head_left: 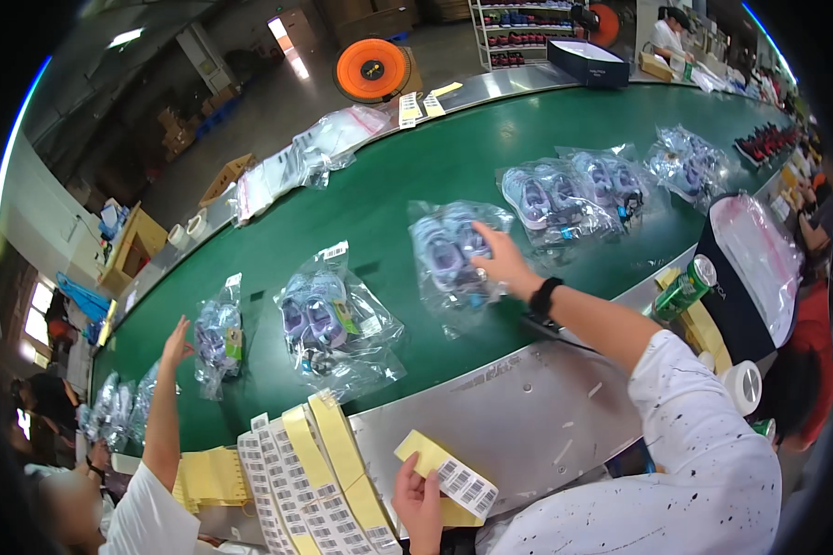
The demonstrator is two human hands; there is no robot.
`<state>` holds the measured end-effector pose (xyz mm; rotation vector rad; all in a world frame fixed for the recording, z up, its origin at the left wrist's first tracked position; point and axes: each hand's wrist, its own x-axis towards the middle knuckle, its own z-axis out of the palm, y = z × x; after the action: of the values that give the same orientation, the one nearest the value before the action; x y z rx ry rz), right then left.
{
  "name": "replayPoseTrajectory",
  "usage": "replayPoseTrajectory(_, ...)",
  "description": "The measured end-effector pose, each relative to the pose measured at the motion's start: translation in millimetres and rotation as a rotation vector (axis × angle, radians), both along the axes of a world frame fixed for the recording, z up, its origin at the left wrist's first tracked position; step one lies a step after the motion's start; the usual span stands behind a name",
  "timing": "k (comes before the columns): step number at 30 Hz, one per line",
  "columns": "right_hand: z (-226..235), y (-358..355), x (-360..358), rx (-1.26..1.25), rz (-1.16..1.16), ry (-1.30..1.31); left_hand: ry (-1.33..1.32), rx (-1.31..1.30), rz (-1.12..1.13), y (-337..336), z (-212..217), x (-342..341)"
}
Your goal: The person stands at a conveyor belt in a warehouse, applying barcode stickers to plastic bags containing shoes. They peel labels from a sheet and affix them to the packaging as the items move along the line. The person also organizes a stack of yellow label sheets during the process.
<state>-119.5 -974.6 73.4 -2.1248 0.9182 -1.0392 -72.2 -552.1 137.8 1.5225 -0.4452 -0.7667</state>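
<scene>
My left hand (419,499) pinches a yellow backing sheet with white barcode labels (466,487) near the lower middle, over the metal ledge. My right hand (504,261), with a black band at the wrist, reaches over the green belt. Its thumb and fingers grip a clear-bagged pair of lavender shoes (442,257). Left of that lies another bagged pair with a green tag (315,314), a white barcode label on its bag's upper corner. More bagged lavender shoes (551,199) rest just right of my right hand.
A co-worker's arm (164,416) reaches over the belt at left, beside a bagged pair (217,338). Yellow-backed label strips (315,472) lie on the metal ledge (528,407). A green can (685,289) and a dark box of plastic bags (745,268) stand at right.
</scene>
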Motion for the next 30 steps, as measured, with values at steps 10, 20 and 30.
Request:
replayPoseTrajectory(10,108,185,46,0.143,0.78,-0.126,-0.187,-0.046,0.434,15,38,9)
replayPoseTrajectory(20,102,244,-20,0.598,1.053,-0.014,-0.243,-0.057,0.237,-13,70,1)
replayPoseTrajectory(30,117,231,-21,0.107,0.87,-0.239,-0.279,0.013,0.145,-18,76,-3)
